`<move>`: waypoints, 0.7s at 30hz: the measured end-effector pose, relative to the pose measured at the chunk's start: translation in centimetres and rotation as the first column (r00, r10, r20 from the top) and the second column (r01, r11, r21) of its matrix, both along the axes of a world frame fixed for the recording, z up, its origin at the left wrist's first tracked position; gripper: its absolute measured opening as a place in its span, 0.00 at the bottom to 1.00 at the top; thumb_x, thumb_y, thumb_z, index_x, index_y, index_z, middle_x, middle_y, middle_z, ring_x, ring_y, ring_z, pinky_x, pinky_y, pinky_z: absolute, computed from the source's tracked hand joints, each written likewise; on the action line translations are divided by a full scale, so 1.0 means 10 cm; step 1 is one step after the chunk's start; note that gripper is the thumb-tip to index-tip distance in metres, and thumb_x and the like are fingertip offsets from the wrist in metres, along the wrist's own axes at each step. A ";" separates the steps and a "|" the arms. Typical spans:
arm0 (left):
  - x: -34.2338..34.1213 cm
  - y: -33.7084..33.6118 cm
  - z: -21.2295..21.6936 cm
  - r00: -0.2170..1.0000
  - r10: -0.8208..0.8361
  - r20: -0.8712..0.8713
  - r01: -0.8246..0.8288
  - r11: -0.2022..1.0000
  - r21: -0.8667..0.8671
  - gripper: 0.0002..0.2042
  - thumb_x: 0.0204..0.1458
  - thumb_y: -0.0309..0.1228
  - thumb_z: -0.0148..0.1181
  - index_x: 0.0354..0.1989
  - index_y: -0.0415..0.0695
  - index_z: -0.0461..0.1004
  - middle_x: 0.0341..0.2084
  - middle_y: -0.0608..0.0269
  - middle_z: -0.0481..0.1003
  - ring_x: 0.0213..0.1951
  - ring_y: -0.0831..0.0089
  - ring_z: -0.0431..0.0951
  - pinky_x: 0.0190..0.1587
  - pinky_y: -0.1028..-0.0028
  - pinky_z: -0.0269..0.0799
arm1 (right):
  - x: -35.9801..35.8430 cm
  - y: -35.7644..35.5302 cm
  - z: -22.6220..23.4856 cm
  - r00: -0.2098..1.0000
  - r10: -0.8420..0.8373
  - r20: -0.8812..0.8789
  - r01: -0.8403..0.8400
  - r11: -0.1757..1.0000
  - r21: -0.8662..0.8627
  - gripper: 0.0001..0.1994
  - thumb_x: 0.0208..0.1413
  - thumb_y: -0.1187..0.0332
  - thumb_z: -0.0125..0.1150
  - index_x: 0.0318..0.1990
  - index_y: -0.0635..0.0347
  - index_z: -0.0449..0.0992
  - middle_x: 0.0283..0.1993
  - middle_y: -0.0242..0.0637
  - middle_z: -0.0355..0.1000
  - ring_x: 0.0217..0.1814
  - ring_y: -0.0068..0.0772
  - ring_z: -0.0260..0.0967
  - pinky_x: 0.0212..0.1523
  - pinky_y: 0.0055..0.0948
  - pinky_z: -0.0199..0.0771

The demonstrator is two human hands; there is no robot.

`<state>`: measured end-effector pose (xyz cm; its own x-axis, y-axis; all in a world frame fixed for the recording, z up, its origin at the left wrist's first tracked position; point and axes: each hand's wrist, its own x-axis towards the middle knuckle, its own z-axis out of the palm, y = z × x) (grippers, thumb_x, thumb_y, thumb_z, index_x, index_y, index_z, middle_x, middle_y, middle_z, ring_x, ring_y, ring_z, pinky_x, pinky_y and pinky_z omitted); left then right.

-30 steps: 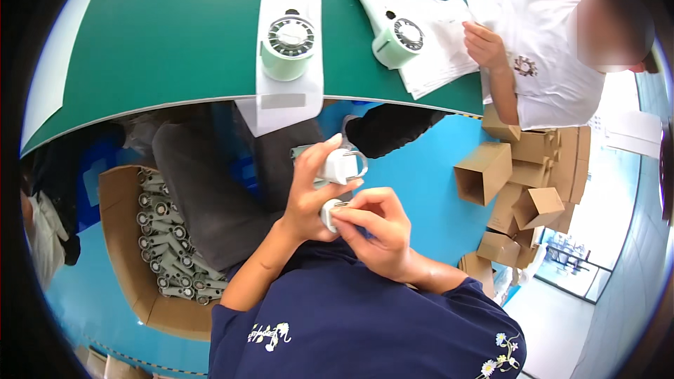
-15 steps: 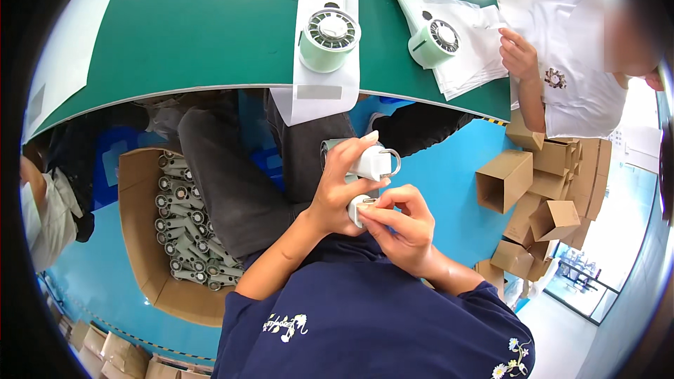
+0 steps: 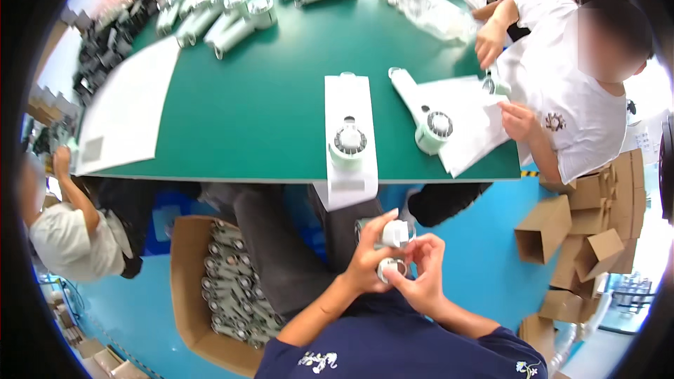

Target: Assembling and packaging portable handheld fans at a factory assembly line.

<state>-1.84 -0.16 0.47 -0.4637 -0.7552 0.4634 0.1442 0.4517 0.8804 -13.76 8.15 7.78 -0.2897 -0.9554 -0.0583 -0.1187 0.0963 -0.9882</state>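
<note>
My left hand (image 3: 368, 256) grips a small pale-green hair-dryer body (image 3: 394, 233) with a white rounded end, held over my lap below the table edge. My right hand (image 3: 421, 277) pinches a small round part (image 3: 388, 267) right against the underside of that body. Both hands touch each other around the piece. On the green table (image 3: 267, 105) straight ahead, a pale-green hair dryer (image 3: 347, 142) lies on a long white paper sheet (image 3: 349, 98) that hangs over the near edge.
A cardboard box (image 3: 184, 281) full of grey dryer parts stands on the blue floor at my left. A person in white at the right works on another dryer (image 3: 428, 116). Several grey dryers (image 3: 232, 10) line the far table. Folded cartons (image 3: 583, 238) pile at right. Another person sits at left.
The view has tilted up, showing more of the table and the far rows of dryers. My hands stay together on the dryer body, lower in the picture than before.
</note>
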 end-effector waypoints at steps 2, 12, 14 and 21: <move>0.06 -0.06 0.06 0.998 -0.006 0.056 0.010 0.998 -0.060 0.22 0.35 0.33 0.70 0.44 0.45 0.85 0.64 0.34 0.63 0.62 0.40 0.69 0.62 0.52 0.67 | 0.00 -0.04 -0.03 0.999 -0.004 0.047 0.007 0.998 -0.060 0.36 0.52 0.70 0.74 0.62 0.57 0.53 0.50 0.36 0.60 0.47 0.26 0.61 0.50 0.29 0.66; 1.24 -0.68 1.60 0.952 0.295 0.082 -0.283 0.949 -0.138 0.18 0.30 0.36 0.66 0.34 0.44 0.86 0.53 0.36 0.69 0.55 0.49 0.72 0.55 0.53 0.70 | -0.44 -1.08 -0.13 0.880 -0.091 -0.466 -0.179 0.844 -0.505 0.16 0.52 0.77 0.67 0.48 0.62 0.73 0.45 0.45 0.73 0.46 0.44 0.72 0.47 0.38 0.74; 1.11 -1.23 1.88 0.925 0.378 -0.043 -0.350 0.891 0.289 0.21 0.31 0.32 0.65 0.40 0.45 0.85 0.55 0.35 0.67 0.55 0.47 0.73 0.57 0.52 0.70 | -0.45 -1.30 -0.13 0.862 -0.113 -0.494 -0.186 0.836 -0.516 0.15 0.50 0.79 0.66 0.46 0.61 0.76 0.43 0.44 0.75 0.46 0.48 0.73 0.48 0.42 0.75; -0.05 -3.82 1.91 0.509 0.424 0.749 0.162 0.807 -0.568 0.20 0.37 0.33 0.69 0.44 0.46 0.84 0.63 0.47 0.66 0.61 0.46 0.68 0.64 0.54 0.62 | -0.38 -1.59 -0.33 0.762 -0.310 -0.568 -0.123 0.792 -0.598 0.12 0.52 0.73 0.67 0.45 0.59 0.79 0.41 0.36 0.78 0.41 0.40 0.77 0.43 0.35 0.75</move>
